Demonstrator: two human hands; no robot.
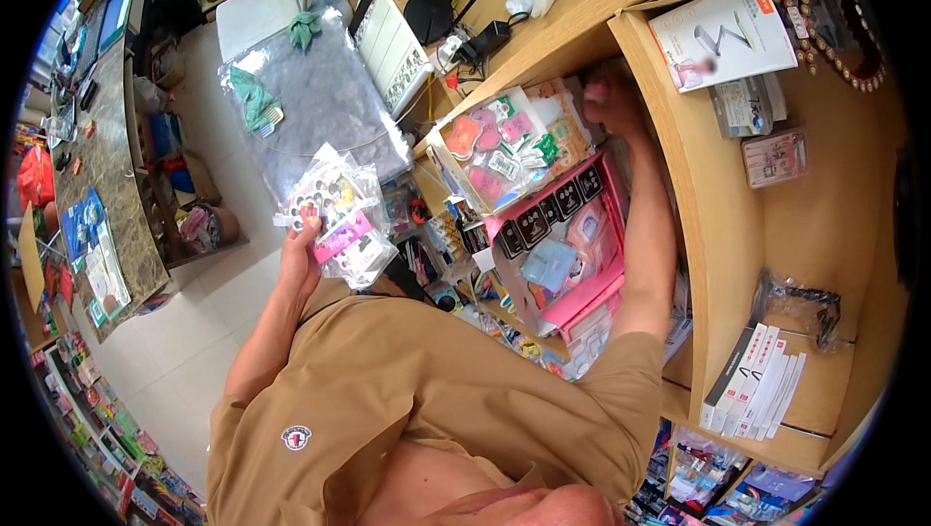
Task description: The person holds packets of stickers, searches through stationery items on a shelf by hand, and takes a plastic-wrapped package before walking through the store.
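Observation:
My left hand (300, 246) grips several clear plastic packets (342, 220) of small items, with a pink printed strip (342, 236) across them. My right arm reaches into a wooden shelf compartment. There, my right hand (614, 104) is in shadow at the far end of an open display box (452, 177) of colourful small packages. Its fingers are partly dark, so whether they hold anything cannot be made out. Nearer me, beside my right forearm, a pink open box (582, 302) contains a blue case (549, 264) and pink cases (588, 226).
A grey cushioned surface (327, 90) under clear plastic bears green cloths (251, 98). A black router (429, 15) and a power adapter (491, 39) with cables stand by the shelf. At right are a lamp carton (727, 31) and white boxes (756, 384). A marble-patterned counter (109, 155) runs along the left.

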